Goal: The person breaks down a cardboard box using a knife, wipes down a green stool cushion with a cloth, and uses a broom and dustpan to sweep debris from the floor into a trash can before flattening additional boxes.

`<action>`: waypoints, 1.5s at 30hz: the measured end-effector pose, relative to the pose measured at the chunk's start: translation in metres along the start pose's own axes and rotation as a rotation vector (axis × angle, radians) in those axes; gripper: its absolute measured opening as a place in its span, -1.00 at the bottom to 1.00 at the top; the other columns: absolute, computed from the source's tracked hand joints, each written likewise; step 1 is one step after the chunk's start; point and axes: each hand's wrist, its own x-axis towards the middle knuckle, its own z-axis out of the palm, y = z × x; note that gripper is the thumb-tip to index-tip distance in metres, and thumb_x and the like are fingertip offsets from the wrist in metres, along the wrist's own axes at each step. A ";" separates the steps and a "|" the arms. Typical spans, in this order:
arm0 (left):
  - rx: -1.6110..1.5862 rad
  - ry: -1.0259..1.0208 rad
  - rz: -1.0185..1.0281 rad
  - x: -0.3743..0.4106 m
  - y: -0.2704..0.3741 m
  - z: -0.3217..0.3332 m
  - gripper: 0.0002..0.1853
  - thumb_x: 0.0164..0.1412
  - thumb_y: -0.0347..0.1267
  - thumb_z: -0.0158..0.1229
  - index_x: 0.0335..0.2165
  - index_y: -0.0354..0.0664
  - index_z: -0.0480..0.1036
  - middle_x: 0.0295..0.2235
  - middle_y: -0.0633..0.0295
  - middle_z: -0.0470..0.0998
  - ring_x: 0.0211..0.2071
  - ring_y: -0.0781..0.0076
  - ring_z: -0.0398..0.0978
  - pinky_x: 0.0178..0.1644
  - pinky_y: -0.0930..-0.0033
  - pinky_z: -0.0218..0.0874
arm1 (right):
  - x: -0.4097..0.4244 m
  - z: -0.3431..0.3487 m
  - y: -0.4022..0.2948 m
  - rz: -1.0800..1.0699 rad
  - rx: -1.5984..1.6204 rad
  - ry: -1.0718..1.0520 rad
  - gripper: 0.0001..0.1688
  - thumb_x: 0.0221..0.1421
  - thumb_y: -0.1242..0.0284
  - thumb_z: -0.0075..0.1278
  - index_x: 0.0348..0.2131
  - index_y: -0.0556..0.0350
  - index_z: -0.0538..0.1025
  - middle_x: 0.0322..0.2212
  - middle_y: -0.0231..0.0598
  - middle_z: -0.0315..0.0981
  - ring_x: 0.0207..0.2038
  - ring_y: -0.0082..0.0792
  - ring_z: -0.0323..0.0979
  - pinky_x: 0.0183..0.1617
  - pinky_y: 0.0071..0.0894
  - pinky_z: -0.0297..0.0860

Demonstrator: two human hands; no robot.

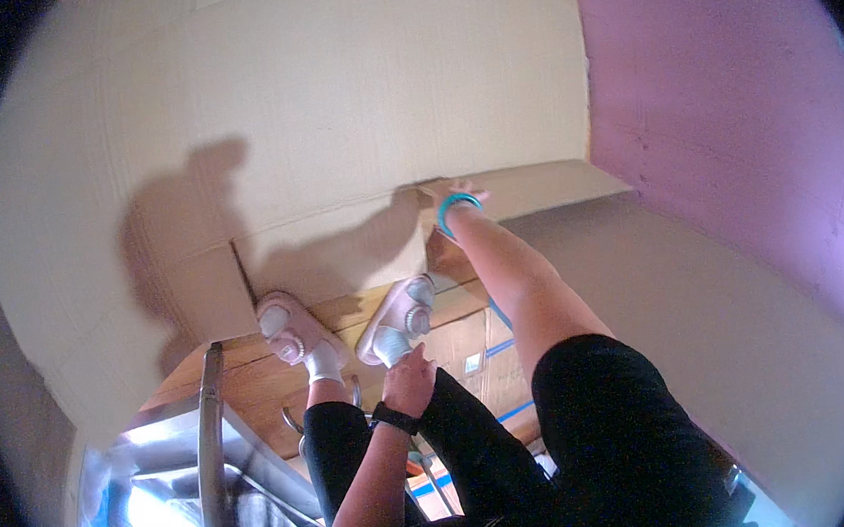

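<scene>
A very large cardboard sheet (346,82) with folded flaps fills the view before me. My right hand (467,188), wearing a teal bangle (446,212), reaches out to the cardboard fold beside the lower flap (543,183). Its fingers look spread, and the palm side is hidden. My left hand (410,381), with a black wristband (396,418), hangs low over my leg near my right shoe. The fingers look partly curled; their inner side is out of sight. My shadow falls across the cardboard.
My pink shoes (299,327) stand by the flap edge over wooden boards (250,369). A metal post (212,432) rises at lower left. Taped cartons (463,343) show below. A purple surface (726,124) stands at right, above a grey-brown panel (711,298).
</scene>
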 end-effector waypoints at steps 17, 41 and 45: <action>0.443 0.409 -0.588 -0.015 -0.051 -0.166 -0.47 -0.13 -0.18 -0.05 -0.12 -0.10 0.19 -0.02 0.06 0.07 0.06 0.17 -0.10 0.03 -0.09 -0.27 | -0.018 0.071 0.036 -0.009 0.060 0.095 -0.14 -0.13 0.15 -0.09 0.07 -0.31 -0.21 0.11 -0.38 -0.42 0.13 -0.20 -0.34 0.00 0.31 -0.20; 0.793 0.173 -1.111 0.020 -0.289 -0.443 -0.28 -0.04 0.05 -0.22 0.06 0.10 -0.21 0.11 0.26 -0.33 0.12 0.28 -0.28 0.10 0.03 -0.33 | -0.012 0.044 -0.007 0.013 0.058 0.047 -0.10 -0.17 -0.10 -0.23 0.07 -0.42 -0.28 0.11 -0.35 -0.57 0.15 -0.21 -0.48 -0.02 0.39 -0.30; 0.672 0.215 -1.030 0.008 -0.231 -0.375 -0.28 -0.03 0.06 -0.24 0.05 0.01 -0.16 0.10 0.23 -0.28 0.12 0.27 -0.27 0.10 0.01 -0.34 | -0.042 0.053 0.003 0.009 0.100 0.130 -0.09 -0.15 -0.08 -0.25 0.08 -0.30 -0.27 0.11 -0.30 -0.49 0.15 -0.23 -0.45 0.04 0.28 -0.44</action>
